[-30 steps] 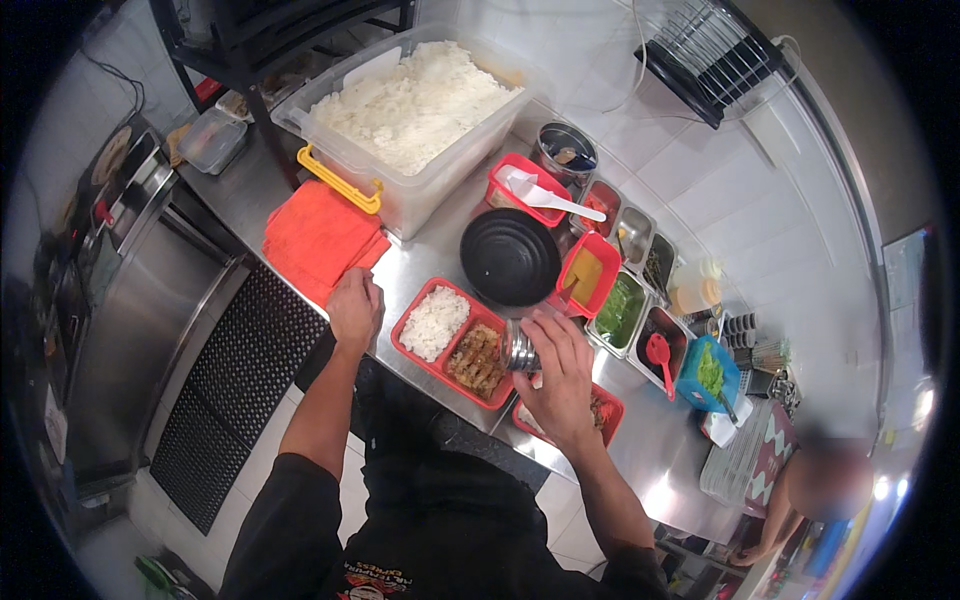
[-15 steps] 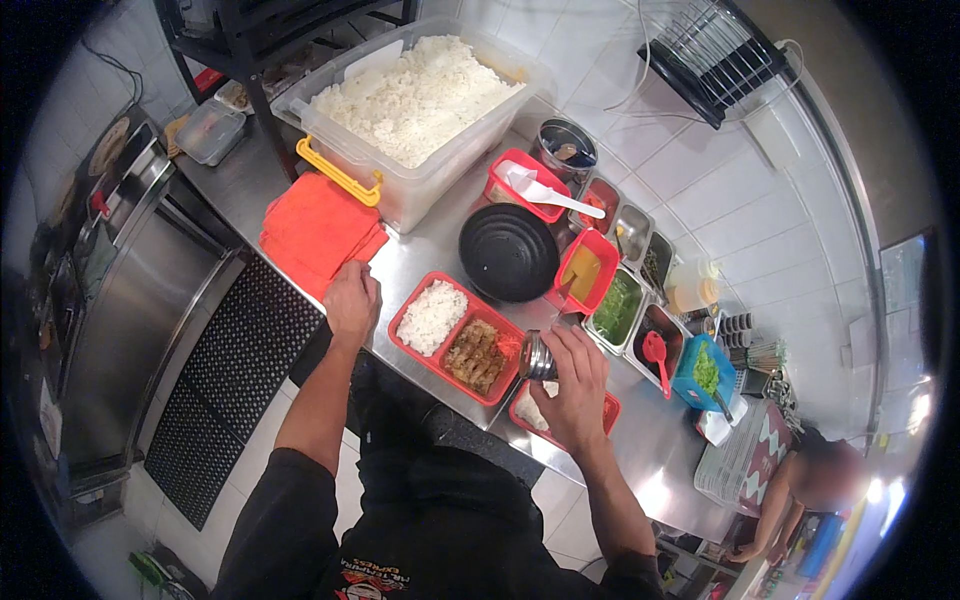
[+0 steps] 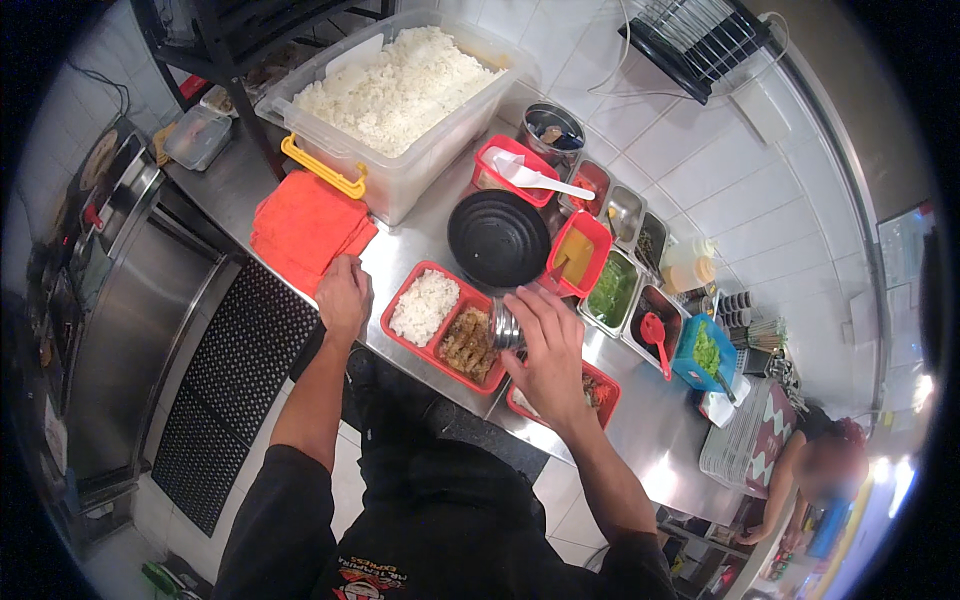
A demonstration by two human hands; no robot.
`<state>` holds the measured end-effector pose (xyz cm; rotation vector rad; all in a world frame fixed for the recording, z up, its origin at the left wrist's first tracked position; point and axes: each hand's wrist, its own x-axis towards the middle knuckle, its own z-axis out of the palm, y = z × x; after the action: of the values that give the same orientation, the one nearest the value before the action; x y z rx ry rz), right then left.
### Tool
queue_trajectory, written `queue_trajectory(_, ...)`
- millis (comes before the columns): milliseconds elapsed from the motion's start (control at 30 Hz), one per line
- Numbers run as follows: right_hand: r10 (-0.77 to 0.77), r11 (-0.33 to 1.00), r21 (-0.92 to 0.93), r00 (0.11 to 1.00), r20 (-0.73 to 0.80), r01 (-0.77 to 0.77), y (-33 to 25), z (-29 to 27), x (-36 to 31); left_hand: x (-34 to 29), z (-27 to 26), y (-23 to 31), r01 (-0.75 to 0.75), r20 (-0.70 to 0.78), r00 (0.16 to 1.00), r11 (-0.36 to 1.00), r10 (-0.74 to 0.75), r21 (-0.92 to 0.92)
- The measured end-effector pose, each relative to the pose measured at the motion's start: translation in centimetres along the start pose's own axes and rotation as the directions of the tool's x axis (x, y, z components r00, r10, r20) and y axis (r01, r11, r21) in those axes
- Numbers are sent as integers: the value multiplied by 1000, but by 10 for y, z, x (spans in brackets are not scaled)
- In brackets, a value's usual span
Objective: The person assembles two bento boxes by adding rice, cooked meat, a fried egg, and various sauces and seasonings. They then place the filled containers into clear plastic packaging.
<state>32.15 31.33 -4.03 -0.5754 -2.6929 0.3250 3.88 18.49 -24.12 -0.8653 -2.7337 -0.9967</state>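
Right hand (image 3: pixel 548 350) curls its thumb and fingers around a silver cylindrical container (image 3: pixel 507 325), tipped over on its side with one end facing left, while the left hand (image 3: pixel 343 298) sits at the near edge of the desk (image 3: pixel 660 435), fingers bent inward; whether they close on anything cannot be told. Between the two hands lies a red divided tray (image 3: pixel 413 349), with white rice (image 3: pixel 425 307) in the compartment nearer the left hand and browned food (image 3: pixel 466 345) in the one nearer the right, just under the tipped container. Partly covered by the right hand and wrist is a second red tray (image 3: pixel 617 397). Just beyond the left hand's fingers is a folded orange cloth (image 3: pixel 308 225), and farther out stands a large clear tub (image 3: pixel 402 188) heaped with rice. Ahead of the hands, past the first tray, sits a round black bowl (image 3: pixel 498 238). Beyond the right hand are a red container (image 3: pixel 600 262) of yellow liquid and a metal pan of shredded greens (image 3: pixel 610 292); farther to its right are a red spoon (image 3: pixel 654 333) and a blue container (image 3: pixel 695 372) with green leaves.
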Motion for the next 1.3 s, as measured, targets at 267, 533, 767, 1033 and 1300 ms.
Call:
queue_trajectory(267,31,994,-111,998,60,-25,22,2,0,1,-7,8,36,33,999,999,-36,-13)
queue_trajectory(533,46,999,4,997,57,-46,7,-8,-24,1,-8,7,66,61,996,998,-66,4)
queue_trajectory(767,543,391,874,839,33,-287,41,-28,-63,1,-8,8,39,67,997,999,-41,17)
queue_trajectory(1033,915,299,889,369,-163,-348,77,-84,-187,-1,-6,7,-7,53,999,998,4,55)
queue_trajectory(1300,958,269,839,221,-182,-473,81,-73,-242,0,-3,3,-8,87,996,999,4,50)
